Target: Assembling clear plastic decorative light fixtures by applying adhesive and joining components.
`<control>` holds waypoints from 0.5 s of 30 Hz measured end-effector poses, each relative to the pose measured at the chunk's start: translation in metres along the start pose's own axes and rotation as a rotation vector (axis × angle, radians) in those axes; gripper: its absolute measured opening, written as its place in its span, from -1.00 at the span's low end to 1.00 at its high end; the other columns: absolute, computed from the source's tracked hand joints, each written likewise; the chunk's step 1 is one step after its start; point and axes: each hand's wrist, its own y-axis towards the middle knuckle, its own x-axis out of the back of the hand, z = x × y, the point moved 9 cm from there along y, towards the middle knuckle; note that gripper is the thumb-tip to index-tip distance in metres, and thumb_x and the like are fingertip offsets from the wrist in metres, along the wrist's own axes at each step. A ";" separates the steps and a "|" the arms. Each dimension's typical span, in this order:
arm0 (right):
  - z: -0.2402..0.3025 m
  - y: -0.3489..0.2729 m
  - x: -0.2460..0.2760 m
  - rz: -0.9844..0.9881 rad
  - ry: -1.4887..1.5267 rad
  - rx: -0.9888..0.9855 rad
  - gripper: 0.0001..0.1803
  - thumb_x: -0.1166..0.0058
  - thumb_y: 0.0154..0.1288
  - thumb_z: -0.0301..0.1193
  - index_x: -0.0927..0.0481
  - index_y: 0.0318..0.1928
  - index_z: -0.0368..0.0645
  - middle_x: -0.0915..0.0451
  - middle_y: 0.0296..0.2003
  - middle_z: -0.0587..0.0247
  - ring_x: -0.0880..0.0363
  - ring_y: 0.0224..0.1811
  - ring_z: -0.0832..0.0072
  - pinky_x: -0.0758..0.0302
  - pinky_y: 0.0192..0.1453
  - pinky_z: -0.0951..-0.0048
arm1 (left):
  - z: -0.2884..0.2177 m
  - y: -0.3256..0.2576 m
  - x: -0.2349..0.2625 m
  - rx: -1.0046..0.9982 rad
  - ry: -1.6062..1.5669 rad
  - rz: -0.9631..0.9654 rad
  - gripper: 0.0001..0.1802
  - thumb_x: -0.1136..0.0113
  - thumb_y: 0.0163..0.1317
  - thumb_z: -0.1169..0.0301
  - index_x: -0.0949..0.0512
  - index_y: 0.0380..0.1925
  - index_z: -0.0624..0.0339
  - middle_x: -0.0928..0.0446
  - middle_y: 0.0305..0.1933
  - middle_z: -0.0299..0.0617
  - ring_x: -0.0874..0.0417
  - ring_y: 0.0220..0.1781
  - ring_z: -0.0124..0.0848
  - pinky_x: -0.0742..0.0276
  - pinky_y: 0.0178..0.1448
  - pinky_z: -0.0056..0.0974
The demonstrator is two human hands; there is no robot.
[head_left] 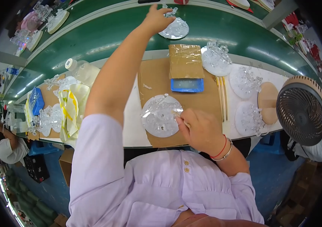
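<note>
My left hand (157,20) stretches far forward over the green conveyor belt, its fingers spread beside a clear ornament (171,13). That ornament stands on a round, shiny white base (175,29) on the belt. My right hand (202,128) is closed in a pinch at the right edge of another round base (161,126) in front of me. A thin pale stick (177,113) seems to show at its fingertips, mostly hidden by them. Clear pieces cover part of this base, which lies on a cardboard sheet (155,77).
Ahead stand a cardboard-covered box (185,62) and a blue tray (187,86). Thin wooden sticks (222,98) lie to their right, near several ornaments on white discs (244,81) and a fan (302,113). On the left are a bottle (87,72) and a yellow-white cloth (70,113).
</note>
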 end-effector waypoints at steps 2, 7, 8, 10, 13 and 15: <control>0.012 0.001 -0.004 -0.004 0.050 0.033 -0.85 -0.18 0.23 -0.44 -0.45 -0.36 -0.15 -0.47 -0.56 0.17 -0.49 -0.55 0.20 -0.38 -0.49 0.26 | 0.047 0.031 -0.013 -0.030 0.067 0.035 -0.47 -0.24 0.19 0.13 -0.53 0.14 0.08 -0.44 0.23 0.10 -0.41 0.31 -0.01 -0.37 0.32 -0.08; -0.016 -0.003 0.003 -0.030 0.091 -0.061 -0.88 -0.18 0.24 -0.45 -0.50 -0.33 -0.17 -0.52 -0.54 0.16 -0.52 -0.53 0.19 -0.40 -0.48 0.27 | 0.004 0.023 0.008 -0.076 -0.161 0.135 -0.49 -0.23 0.15 0.24 -0.53 0.08 0.24 -0.46 0.18 0.22 -0.44 0.25 0.08 -0.35 0.33 -0.10; -0.015 -0.003 0.002 -0.027 0.096 -0.056 -0.88 -0.18 0.24 -0.45 -0.50 -0.33 -0.18 -0.52 -0.53 0.15 -0.53 -0.54 0.19 -0.41 -0.48 0.28 | 0.006 0.012 0.036 -0.057 -0.093 0.050 -0.50 -0.20 0.16 0.25 -0.51 0.08 0.30 -0.53 0.08 0.22 -0.51 0.18 0.03 -0.38 0.29 -0.14; -0.014 -0.004 0.004 -0.024 0.108 -0.057 -0.88 -0.18 0.25 -0.46 -0.50 -0.33 -0.19 -0.53 -0.53 0.14 -0.53 -0.55 0.18 -0.42 -0.48 0.29 | -0.015 -0.025 0.086 0.002 -0.174 0.048 -0.48 -0.20 0.17 0.25 -0.49 0.09 0.31 -0.49 0.13 0.20 -0.48 0.20 0.06 -0.37 0.30 -0.11; -0.013 -0.003 0.006 -0.004 0.132 -0.090 -0.87 -0.18 0.26 -0.46 -0.49 -0.33 -0.21 -0.54 -0.54 0.12 -0.55 -0.57 0.22 -0.42 -0.49 0.34 | -0.024 -0.089 0.133 0.052 -0.119 -0.069 -0.50 -0.14 0.25 0.21 -0.48 0.16 0.19 -0.42 0.27 0.09 -0.46 0.27 -0.06 -0.38 0.31 -0.17; -0.024 -0.005 0.007 -0.031 0.160 -0.166 -0.87 -0.16 0.29 -0.46 -0.49 -0.31 -0.22 -0.55 -0.56 0.12 -0.57 -0.59 0.26 -0.43 -0.50 0.38 | -0.032 -0.133 0.151 0.057 -0.098 -0.086 -0.53 -0.12 0.28 0.22 -0.49 0.13 0.21 -0.42 0.26 0.10 -0.45 0.28 -0.04 -0.37 0.30 -0.19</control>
